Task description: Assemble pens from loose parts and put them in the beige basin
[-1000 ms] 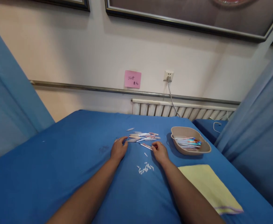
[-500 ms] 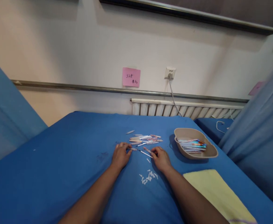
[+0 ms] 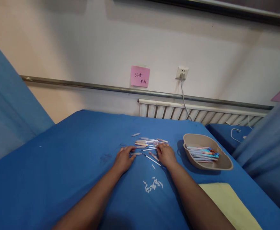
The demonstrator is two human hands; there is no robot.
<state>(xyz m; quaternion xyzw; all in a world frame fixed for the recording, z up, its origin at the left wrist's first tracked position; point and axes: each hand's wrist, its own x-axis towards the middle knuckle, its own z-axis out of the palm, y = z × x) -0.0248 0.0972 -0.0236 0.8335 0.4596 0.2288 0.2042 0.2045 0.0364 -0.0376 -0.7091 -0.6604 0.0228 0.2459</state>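
My left hand [image 3: 123, 158] lies palm down on the blue cloth [image 3: 70, 159], fingers curled, their tips pinched on a pale pen barrel [image 3: 136, 154]. My right hand [image 3: 166, 155] rests at the right end of a loose pile of pen parts [image 3: 146, 142], its fingers curled down over the pile; what they hold is hidden. A pink pen [image 3: 154, 156] and a thin white refill [image 3: 151, 159] lie between my two hands. Several small white caps [image 3: 153, 185] are scattered nearer to me.
A beige tray [image 3: 197, 137] holding several coloured pens stands right of my right hand. A yellow cloth [image 3: 228, 204] lies at the near right. Blue curtains hang on both sides. A radiator [image 3: 197, 113] and a cable run along the wall behind.
My right hand moved forward from the pink pen and refill to the pile's right end. My left hand stayed at the pale barrel. The camera tilted slightly down and left.
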